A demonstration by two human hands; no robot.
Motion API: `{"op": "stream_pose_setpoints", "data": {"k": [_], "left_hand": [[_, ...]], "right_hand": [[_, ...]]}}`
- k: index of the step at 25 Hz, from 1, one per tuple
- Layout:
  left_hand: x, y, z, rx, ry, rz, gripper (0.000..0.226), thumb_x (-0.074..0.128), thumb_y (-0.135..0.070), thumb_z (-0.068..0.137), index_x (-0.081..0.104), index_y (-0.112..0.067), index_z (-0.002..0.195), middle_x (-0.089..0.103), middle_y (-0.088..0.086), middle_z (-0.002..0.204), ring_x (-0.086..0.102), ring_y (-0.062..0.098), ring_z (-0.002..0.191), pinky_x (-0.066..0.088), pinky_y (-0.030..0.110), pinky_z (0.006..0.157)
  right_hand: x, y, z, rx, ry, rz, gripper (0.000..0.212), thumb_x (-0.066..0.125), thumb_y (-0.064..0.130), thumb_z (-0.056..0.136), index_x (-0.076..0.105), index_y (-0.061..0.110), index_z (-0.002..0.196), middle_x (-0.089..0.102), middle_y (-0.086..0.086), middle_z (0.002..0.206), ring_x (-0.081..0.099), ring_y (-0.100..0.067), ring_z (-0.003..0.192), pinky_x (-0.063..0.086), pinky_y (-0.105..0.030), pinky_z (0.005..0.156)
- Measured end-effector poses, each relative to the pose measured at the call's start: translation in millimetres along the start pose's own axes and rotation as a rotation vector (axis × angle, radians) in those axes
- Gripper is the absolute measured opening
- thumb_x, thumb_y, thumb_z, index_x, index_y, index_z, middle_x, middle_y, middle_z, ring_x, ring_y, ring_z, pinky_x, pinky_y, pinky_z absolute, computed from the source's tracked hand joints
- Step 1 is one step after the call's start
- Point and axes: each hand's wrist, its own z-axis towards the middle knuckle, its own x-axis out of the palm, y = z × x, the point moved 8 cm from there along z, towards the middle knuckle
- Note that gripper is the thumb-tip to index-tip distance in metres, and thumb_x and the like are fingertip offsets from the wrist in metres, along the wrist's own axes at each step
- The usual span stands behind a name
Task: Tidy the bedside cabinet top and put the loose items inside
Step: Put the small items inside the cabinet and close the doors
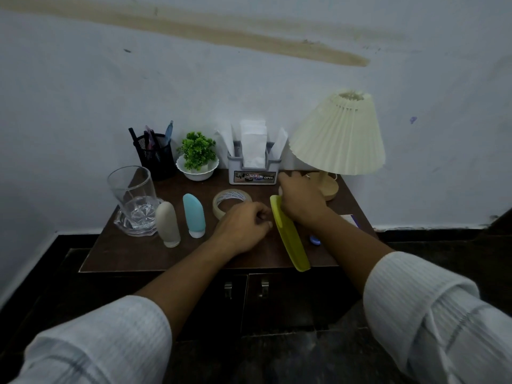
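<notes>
Single head-worn wide-angle view, set in front of the cabinet and facing forward and down. The surface (133,253) lies near, at mid-frame, seen obliquely from above; the wall (249,79) behind it fills the upper half. Both forearms enter from the lower corners, left hand (243,225) and right hand (302,200) near centre.

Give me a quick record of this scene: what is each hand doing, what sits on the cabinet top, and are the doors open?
Right hand: grips the far end of the yellow comb
Left hand: fingers curled, beside the tape roll; unclear if it holds anything
Front row: glass, beige bottle, blue bottle
Back row: pen holder, plant, tissue holder, lamp
Cabinet doors: shut
</notes>
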Motion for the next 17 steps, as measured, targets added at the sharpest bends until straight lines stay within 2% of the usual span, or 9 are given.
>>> {"op": "stream_pose_setpoints", "data": {"k": [4,9,13,17], "left_hand": [[-2,-6,-17,-0.035,0.011,0.023,0.017,0.067,-0.034,0.086,0.07,-0.02,0.095,0.07,-0.003,0.092,0.066,0.017,0.086,0.055,0.044,0.079],[-4,3,-49,-0.119,0.062,0.11,0.02,0.061,-0.03,0.088,0.07,-0.021,0.103,0.073,-0.001,0.096,0.068,0.017,0.089,0.058,0.046,0.082],[-8,7,-69,-0.153,0.053,0.175,0.027,0.062,-0.031,0.09,0.07,-0.019,0.113,0.072,0.0,0.109,0.067,0.017,0.101,0.057,0.043,0.088],[-6,4,-81,-0.137,0.078,0.132,0.036,0.062,-0.039,0.083,0.068,-0.024,0.115,0.07,-0.002,0.111,0.066,0.017,0.102,0.057,0.045,0.086]], "right_hand": [[-20,22,-43,-0.043,-0.063,0.105,0.028,0.053,0.02,0.093,0.052,0.015,0.121,0.058,-0.012,0.112,0.06,-0.035,0.098,0.039,-0.036,0.067],[-16,48,-91,-0.042,-0.002,0.345,0.024,0.059,0.025,0.089,0.055,0.018,0.112,0.061,-0.004,0.114,0.059,-0.027,0.104,0.049,-0.04,0.082],[-3,53,-109,-0.046,0.02,0.367,0.017,0.058,0.016,0.09,0.053,0.014,0.105,0.059,-0.007,0.111,0.058,-0.031,0.1,0.047,-0.04,0.079],[1,49,-116,0.014,0.021,0.491,0.028,0.057,0.007,0.084,0.055,0.017,0.111,0.051,-0.008,0.113,0.058,-0.034,0.096,0.049,-0.044,0.078]]}}
